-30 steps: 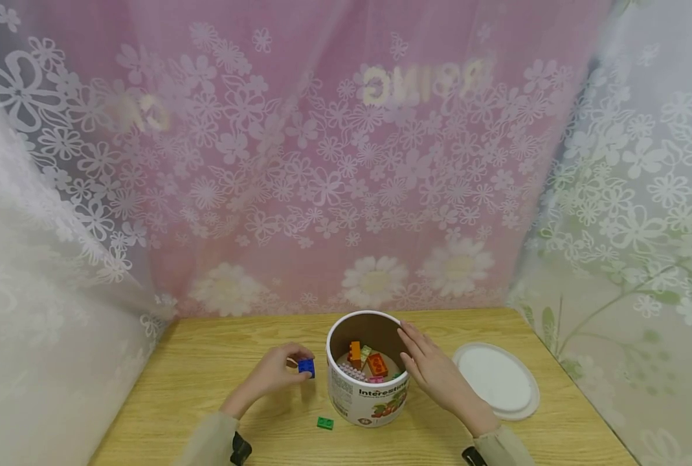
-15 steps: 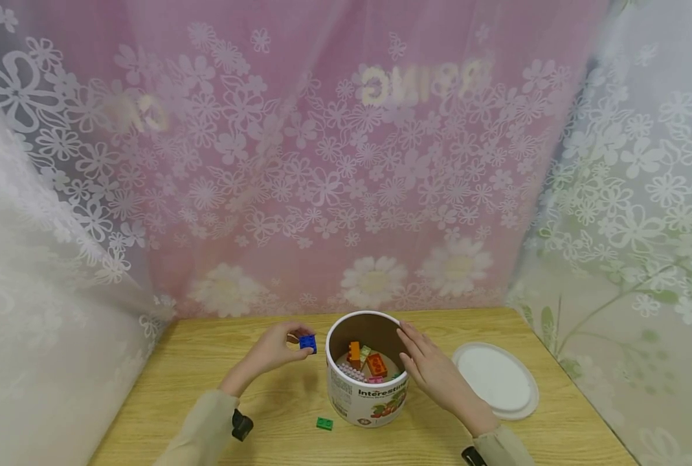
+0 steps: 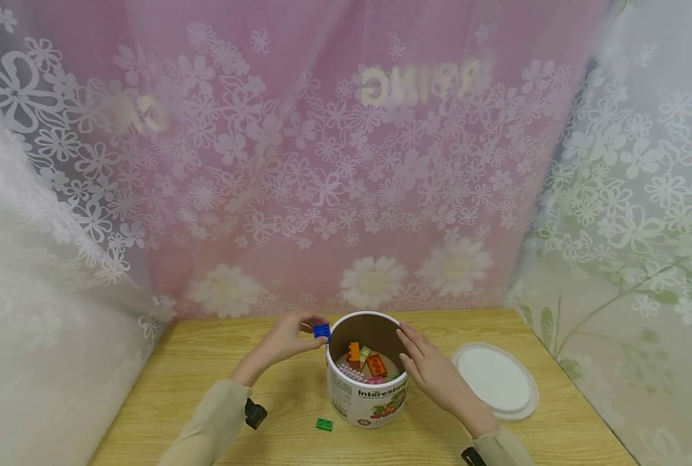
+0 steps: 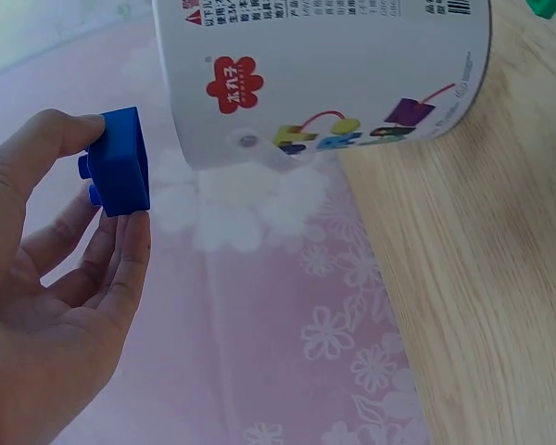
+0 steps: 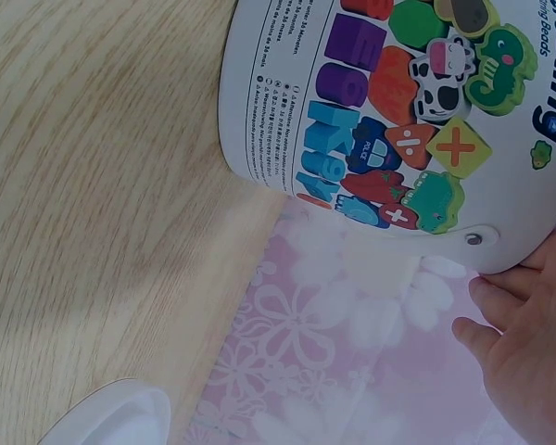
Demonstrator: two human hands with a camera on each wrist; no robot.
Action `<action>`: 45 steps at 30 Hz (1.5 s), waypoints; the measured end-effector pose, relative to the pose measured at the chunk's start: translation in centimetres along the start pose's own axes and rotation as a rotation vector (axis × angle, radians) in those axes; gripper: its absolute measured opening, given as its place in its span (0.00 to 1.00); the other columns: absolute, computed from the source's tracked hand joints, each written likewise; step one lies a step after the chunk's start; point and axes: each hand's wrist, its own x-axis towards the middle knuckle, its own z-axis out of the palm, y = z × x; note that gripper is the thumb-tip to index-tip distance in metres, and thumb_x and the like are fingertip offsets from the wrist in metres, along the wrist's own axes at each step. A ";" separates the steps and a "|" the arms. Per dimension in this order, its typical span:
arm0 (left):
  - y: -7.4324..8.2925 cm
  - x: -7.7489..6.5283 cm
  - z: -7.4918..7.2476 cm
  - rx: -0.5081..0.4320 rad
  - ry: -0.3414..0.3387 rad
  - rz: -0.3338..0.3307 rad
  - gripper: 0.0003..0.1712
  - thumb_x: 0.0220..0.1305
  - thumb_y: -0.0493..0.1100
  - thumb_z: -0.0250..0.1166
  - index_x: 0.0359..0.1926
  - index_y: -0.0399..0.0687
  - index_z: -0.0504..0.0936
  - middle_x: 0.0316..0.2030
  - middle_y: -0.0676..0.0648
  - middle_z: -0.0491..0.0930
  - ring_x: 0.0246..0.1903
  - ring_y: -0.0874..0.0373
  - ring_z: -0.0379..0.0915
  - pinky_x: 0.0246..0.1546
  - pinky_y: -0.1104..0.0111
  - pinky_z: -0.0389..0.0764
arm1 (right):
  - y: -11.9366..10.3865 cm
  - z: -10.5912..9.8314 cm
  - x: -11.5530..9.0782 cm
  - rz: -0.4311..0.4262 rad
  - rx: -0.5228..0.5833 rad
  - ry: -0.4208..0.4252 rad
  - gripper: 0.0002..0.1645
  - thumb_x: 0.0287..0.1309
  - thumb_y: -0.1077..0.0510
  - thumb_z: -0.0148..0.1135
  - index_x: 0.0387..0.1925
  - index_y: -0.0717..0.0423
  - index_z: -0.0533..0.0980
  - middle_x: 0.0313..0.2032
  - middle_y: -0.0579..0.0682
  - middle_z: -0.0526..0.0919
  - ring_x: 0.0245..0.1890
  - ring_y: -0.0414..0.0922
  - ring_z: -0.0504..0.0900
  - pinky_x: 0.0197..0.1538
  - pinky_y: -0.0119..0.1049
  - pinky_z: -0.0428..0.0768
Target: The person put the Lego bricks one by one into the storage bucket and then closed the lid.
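My left hand (image 3: 290,338) pinches a blue toy brick (image 3: 322,332) between thumb and fingertips, at the left rim of a round white bucket (image 3: 363,404). In the left wrist view the blue brick (image 4: 120,162) has its studs towards the palm, and its hollow underside faces the bucket wall (image 4: 324,65). With fairly straight fingers, my right hand (image 3: 433,372) rests against the bucket's right rim; the right wrist view shows its fingertips at the bucket's side. Inside the bucket lie several bricks, among them an orange brick (image 3: 354,355) and a red brick (image 3: 377,365).
A green brick (image 3: 324,424) lies on the wooden table (image 3: 276,427) in front of the bucket. To the right is a white round lid (image 3: 497,378). Flowered curtains (image 3: 334,194) hang behind the table and along both sides.
Holding the blue brick, my left hand has risen and moved right to the bucket's rim. The right hand, bucket and green brick stay where they were.
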 end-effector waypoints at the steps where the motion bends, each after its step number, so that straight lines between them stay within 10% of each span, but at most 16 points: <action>1: 0.2 0.1 0.1 0.000 -0.002 0.001 0.19 0.63 0.43 0.73 0.54 0.43 0.84 0.45 0.49 0.84 0.46 0.54 0.80 0.52 0.57 0.83 | 0.0 0.0 0.0 0.002 0.003 -0.001 0.33 0.76 0.51 0.53 0.75 0.60 0.62 0.77 0.54 0.59 0.76 0.52 0.60 0.74 0.54 0.60; 20: 2.1 3.5 3.8 0.043 -0.031 0.112 0.18 0.63 0.44 0.74 0.52 0.44 0.84 0.47 0.47 0.84 0.47 0.52 0.81 0.51 0.56 0.84 | -0.4 -0.3 -0.1 -0.031 -0.028 0.027 0.33 0.77 0.50 0.51 0.74 0.64 0.64 0.74 0.60 0.63 0.73 0.57 0.65 0.72 0.57 0.64; 45: 2.3 5.5 8.0 0.094 -0.065 0.054 0.18 0.65 0.46 0.72 0.55 0.50 0.84 0.50 0.50 0.82 0.42 0.61 0.79 0.44 0.69 0.82 | -0.2 -0.2 0.1 -0.020 -0.027 0.004 0.33 0.77 0.48 0.50 0.74 0.62 0.63 0.76 0.57 0.61 0.74 0.54 0.62 0.74 0.55 0.62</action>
